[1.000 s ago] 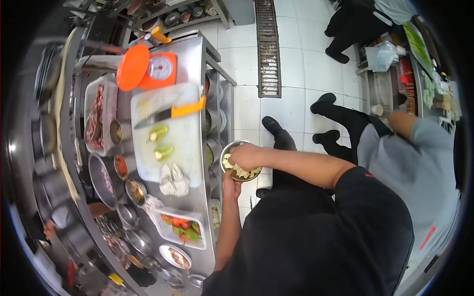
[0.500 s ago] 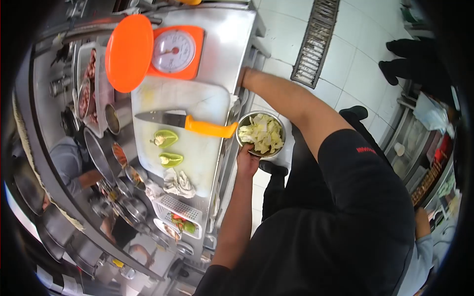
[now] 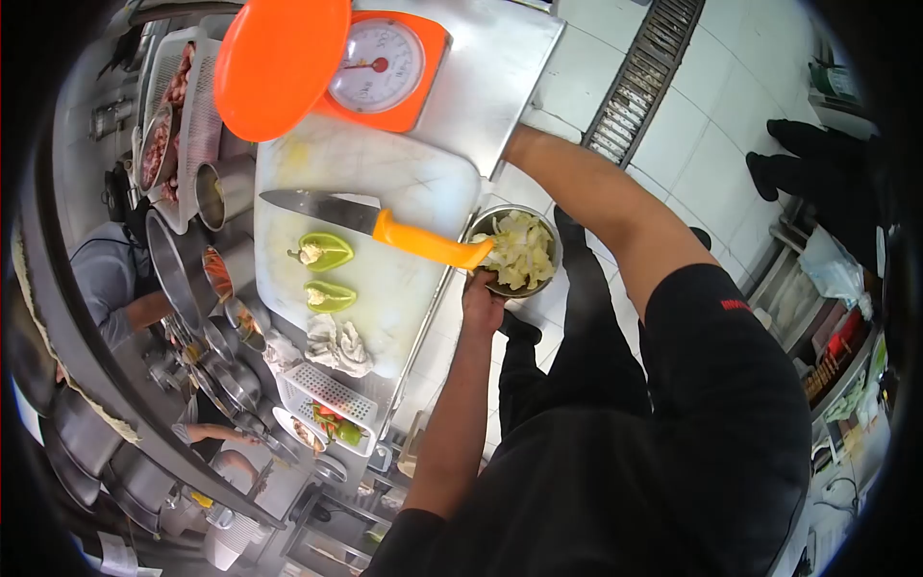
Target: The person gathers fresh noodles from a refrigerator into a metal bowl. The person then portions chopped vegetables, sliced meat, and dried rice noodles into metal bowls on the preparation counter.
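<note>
My left hand [image 3: 483,306] grips the near rim of a round metal bowl [image 3: 555,274], thumb over the edge. Pale yellow-green chopped vegetable pieces [image 3: 522,248] fill the bowl. It is held beside the counter edge, below the counter top. My right forearm [image 3: 586,188] reaches to the counter's edge, which hides the hand and whatever it touches. On the white cutting board [image 3: 385,317] lies a knife [image 3: 423,240] with a yellow handle, whose end overlaps the bowl in view. Two cut green pepper pieces [image 3: 327,252] and a crumpled white cloth [image 3: 338,348] are also on the board.
An orange scale [image 3: 428,62] with an orange pan [image 3: 279,67] stands beyond the board. A white perforated basket [image 3: 336,392] holds peppers. Metal pots [image 3: 173,260] and a meat tray [image 3: 200,135] line the far side. Other people stand nearby. A floor drain [image 3: 642,82] runs behind.
The view has shifted, so the counter things look larger and the scale sits higher in the picture. The knife handle now overlaps the bowl in view. My left hand keeps its grip on the bowl.
</note>
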Demonstrator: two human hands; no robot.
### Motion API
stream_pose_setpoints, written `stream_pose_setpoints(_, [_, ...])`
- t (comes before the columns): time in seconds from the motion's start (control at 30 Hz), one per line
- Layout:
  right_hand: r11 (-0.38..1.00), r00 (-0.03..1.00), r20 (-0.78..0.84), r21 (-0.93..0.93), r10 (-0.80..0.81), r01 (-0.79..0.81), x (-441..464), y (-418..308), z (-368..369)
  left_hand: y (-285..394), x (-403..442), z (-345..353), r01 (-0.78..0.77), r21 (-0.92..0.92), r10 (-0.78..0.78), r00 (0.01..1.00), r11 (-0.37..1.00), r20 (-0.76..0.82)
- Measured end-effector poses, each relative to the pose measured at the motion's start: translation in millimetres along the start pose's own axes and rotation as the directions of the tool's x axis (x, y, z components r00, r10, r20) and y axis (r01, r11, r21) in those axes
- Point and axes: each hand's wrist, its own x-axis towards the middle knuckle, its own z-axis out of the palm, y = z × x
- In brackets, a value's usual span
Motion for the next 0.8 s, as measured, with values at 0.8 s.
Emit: stream_pose_setpoints(0.8, [0.756,0.901,-0.266,0.648,0.341,-0.095,-97.2,14.5,-60.9,8.9,53.0,71.3,0.052,-0.117,-0.052,0.999,0.992,-0.002])
